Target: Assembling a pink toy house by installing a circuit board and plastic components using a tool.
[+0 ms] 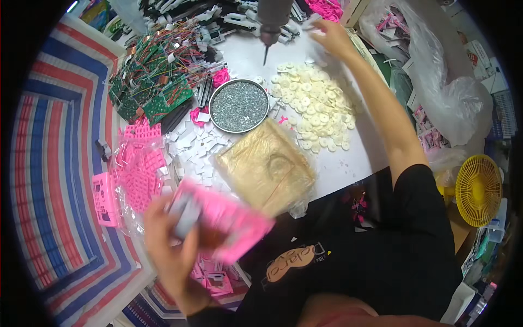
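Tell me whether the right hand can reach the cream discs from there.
Probably yes: the right hand is just beyond the cream discs, which lie uncovered, and the hanging driver is off to their left.

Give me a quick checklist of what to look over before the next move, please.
1. Left hand gripping the bright pink rectangular plastic casing: ok, though blurred.
2. Right hand empty: cannot tell; too small to make out at the far side.
3. Dark hanging power driver with a thin bit apart from both hands: ok.
4. Round metal tray stocked with tiny silvery metal parts: ok.
5. Small flat white pieces neatly stacked: not ok, they lie scattered.
6. Cream round plastic discs in rows: not ok, loosely heaped.
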A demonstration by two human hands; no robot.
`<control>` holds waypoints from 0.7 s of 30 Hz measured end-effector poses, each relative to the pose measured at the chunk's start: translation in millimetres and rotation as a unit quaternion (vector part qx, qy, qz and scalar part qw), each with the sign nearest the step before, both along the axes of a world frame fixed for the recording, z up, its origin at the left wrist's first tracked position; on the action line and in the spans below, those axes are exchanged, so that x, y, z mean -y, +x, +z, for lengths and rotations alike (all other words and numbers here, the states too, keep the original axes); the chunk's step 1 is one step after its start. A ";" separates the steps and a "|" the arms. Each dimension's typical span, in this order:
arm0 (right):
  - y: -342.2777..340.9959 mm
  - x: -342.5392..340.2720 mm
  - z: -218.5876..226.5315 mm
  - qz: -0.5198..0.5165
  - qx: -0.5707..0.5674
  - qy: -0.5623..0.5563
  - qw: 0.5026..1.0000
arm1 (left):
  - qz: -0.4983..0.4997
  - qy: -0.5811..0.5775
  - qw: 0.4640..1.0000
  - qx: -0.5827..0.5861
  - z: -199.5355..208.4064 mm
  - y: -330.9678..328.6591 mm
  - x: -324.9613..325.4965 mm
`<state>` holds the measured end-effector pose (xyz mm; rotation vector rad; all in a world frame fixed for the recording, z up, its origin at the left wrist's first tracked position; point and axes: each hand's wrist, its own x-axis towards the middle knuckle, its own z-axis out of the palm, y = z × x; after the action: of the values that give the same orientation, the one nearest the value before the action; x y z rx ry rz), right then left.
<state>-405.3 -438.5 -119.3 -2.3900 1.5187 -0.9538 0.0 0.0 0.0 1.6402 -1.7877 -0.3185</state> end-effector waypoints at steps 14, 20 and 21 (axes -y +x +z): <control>53.6 -167.7 19.8 0.192 0.199 0.234 0.932 | -0.091 0.109 0.990 0.024 -59.8 -35.5 -31.4; 117.1 -301.9 10.7 0.211 0.002 -0.017 0.977 | -0.176 -0.045 0.983 0.004 -104.0 -112.7 22.6; 116.7 -302.5 9.6 0.198 -0.024 -0.019 0.980 | -0.179 -0.031 0.983 0.027 -108.9 -113.3 25.7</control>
<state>-288.6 -136.0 -109.7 -2.6162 0.9831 -0.8424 -113.3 -25.7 -108.9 1.2894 -2.1120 -0.3775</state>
